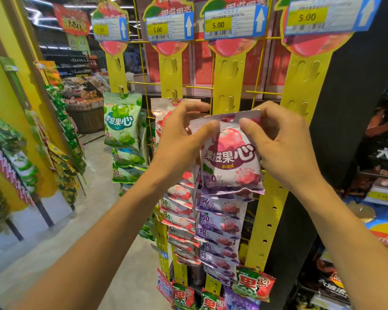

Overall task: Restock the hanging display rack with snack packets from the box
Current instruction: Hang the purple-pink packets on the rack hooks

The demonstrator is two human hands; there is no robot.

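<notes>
A glossy purple foil snack packet printed with a pink fruit [230, 162] is pinched at its top seal by the left hand [179, 139] and right hand [285, 144], level with the third yellow plastic hanging strip [225, 86], probably to meet a free clip above the purple packets [220, 233] already hung.

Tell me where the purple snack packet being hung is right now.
In the head view, the purple packet sits centre frame, pinched at its top edge by the left hand and the right hand, in front of the third yellow strip, above the hanging purple packets.
</notes>
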